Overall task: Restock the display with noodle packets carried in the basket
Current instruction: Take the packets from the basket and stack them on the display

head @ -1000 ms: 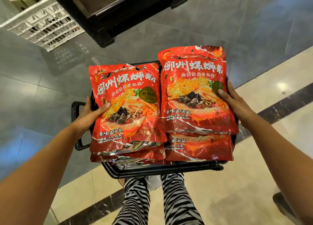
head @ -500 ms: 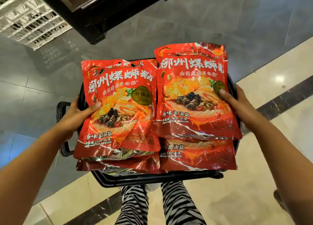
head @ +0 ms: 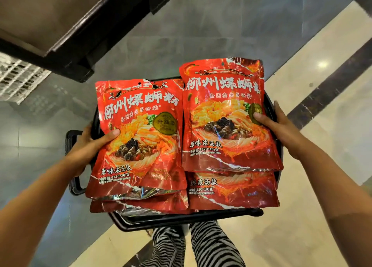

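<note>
Item: one black basket (head: 181,219), carried level at waist height over my striped trousers (head: 167,244) and loaded with red luosifen noodle packets in two side-by-side stacks. Left hand (head: 90,144): fingers go under the basket's left side, out of sight, and the thumb lies across the left top packet (head: 141,138), so the hand bears the load and pins the glossy pouch against sliding. Right hand (head: 281,125): same hold on the right side, fingers wrapped around the rim, thumb tip pressing the green seal of the right top packet (head: 227,117). Handle (head: 69,138): folded out to the left and unused, I judge because a two-handed carry keeps the tall stacks from tipping. Lower packets (head: 231,192): flat beneath, bottom edges showing toward me; their full count is hidden. Top packets: face up, print toward me, overhanging the rim, which suggests the basket is filled past its walls. All stock sits in the basket; none is shelved yet. Surroundings: a dark-edged stand (head: 60,15) up and to the left, possibly the display, though I cannot tell; a white crate (head: 18,79) on the grey tiled floor (head: 221,25) beside it. Stage, as I judge it: transport, before unloading.
</note>
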`<control>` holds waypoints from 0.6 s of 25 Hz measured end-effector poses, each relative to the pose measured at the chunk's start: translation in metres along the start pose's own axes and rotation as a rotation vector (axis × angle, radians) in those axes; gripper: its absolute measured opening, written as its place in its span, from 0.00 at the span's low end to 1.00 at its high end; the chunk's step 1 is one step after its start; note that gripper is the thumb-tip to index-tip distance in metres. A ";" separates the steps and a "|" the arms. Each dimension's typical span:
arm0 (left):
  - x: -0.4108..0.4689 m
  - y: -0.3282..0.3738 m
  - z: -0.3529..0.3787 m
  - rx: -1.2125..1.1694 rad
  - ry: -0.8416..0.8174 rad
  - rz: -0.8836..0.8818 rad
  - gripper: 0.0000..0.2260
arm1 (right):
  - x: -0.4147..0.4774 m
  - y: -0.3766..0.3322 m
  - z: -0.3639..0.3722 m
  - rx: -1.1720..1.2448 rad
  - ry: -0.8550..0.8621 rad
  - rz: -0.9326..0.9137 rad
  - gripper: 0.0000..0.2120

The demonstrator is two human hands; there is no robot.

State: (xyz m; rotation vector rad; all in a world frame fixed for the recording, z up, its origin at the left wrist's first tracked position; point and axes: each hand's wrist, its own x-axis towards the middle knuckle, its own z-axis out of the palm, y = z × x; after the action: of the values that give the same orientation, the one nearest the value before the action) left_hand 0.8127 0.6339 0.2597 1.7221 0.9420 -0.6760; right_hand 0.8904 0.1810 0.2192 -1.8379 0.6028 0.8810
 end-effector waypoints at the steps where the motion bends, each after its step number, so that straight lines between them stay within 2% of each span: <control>1: 0.009 0.011 0.003 0.008 -0.013 0.003 0.60 | 0.003 -0.003 -0.008 0.002 0.018 0.004 0.72; 3: 0.030 0.036 0.013 0.029 -0.022 0.010 0.60 | 0.014 -0.011 -0.026 0.010 0.057 0.013 0.72; 6: 0.064 0.081 0.031 0.044 -0.047 0.045 0.49 | 0.041 -0.023 -0.057 0.047 0.118 0.035 0.67; 9: 0.092 0.137 0.047 0.118 -0.081 0.049 0.58 | 0.059 -0.044 -0.090 0.090 0.153 0.066 0.61; 12: 0.125 0.192 0.066 0.120 -0.098 0.096 0.62 | 0.080 -0.060 -0.125 0.162 0.197 0.052 0.64; 15: 0.154 0.256 0.101 0.157 -0.119 0.085 0.68 | 0.102 -0.076 -0.164 0.223 0.208 0.065 0.63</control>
State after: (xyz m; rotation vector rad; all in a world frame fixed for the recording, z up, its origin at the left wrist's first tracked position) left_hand 1.1114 0.5354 0.2335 1.8275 0.7453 -0.8044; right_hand 1.0590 0.0594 0.2245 -1.7254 0.8601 0.6400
